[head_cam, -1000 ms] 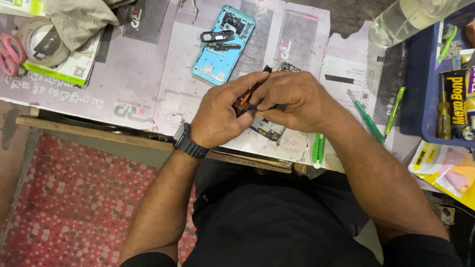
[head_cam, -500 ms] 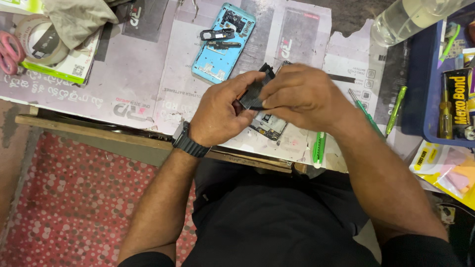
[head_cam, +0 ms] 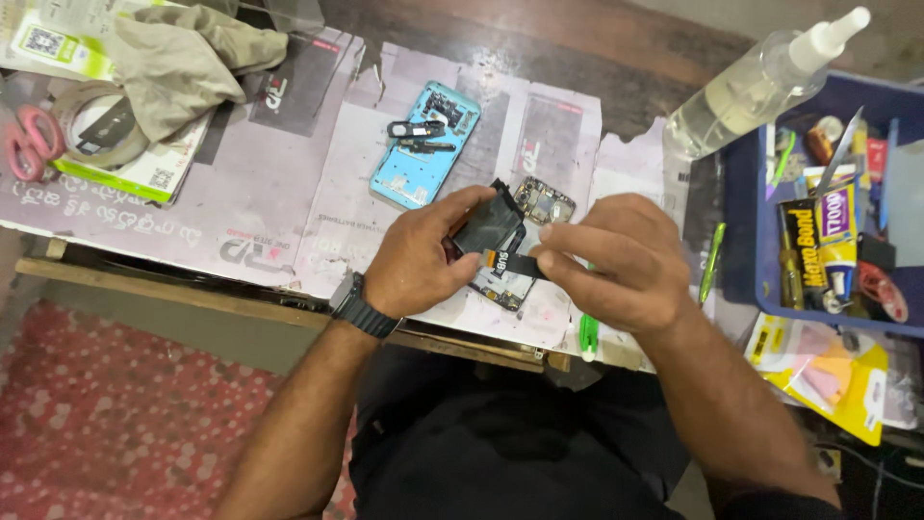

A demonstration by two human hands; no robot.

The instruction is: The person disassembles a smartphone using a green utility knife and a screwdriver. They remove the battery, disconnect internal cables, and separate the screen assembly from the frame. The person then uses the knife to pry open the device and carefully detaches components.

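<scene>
My left hand [head_cam: 419,260] pinches a black flat phone battery [head_cam: 489,223] lifted above an opened phone body [head_cam: 525,246] with exposed circuit board. My right hand [head_cam: 616,260] grips the dark strip [head_cam: 512,264] hanging from the battery's lower edge. Both hands hover over the paper-covered table [head_cam: 250,193], just in front of me. A light blue phone back cover [head_cam: 423,146] with small black parts on it lies a little farther away, to the left of the hands.
A beige cloth [head_cam: 183,63], tape roll [head_cam: 96,135] and pink scissors [head_cam: 24,144] sit at the far left. A clear spray bottle [head_cam: 760,82] lies at the upper right beside a blue tray [head_cam: 741,250] of tools and glue. Green tools [head_cam: 712,262] lie near my right hand.
The orange-handled tool between my hands is gone from view. The black battery has been lifted out of the phone, and my hands have drawn slightly apart with it.
</scene>
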